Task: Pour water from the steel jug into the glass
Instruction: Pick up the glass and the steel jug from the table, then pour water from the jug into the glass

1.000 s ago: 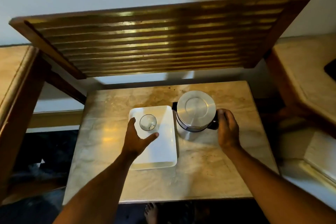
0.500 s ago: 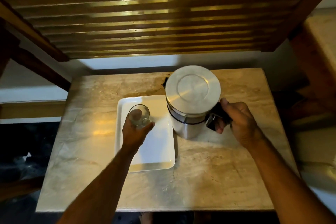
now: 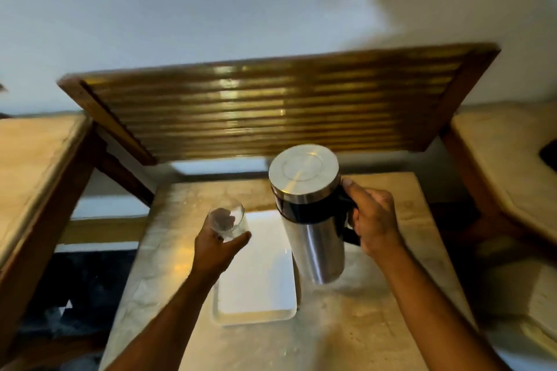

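Observation:
A tall steel jug (image 3: 313, 238) with a flat steel lid and a black band hangs in the air above the table, upright with its lid on. My right hand (image 3: 372, 220) grips its black handle from the right. A clear glass (image 3: 227, 221) is held up above the white tray by my left hand (image 3: 215, 250), whose fingers wrap its lower part. The glass looks empty and stands left of the jug, a short gap apart. The image is blurred by motion.
A white rectangular tray (image 3: 256, 289) lies on the marble table (image 3: 361, 328). A slatted wooden panel (image 3: 271, 111) leans behind the table. Wood-edged counters stand at the left (image 3: 33, 166) and the right (image 3: 509, 159).
Both hands have risen: the jug has come off the table and the glass has come off the tray. The camera has tilted upward.

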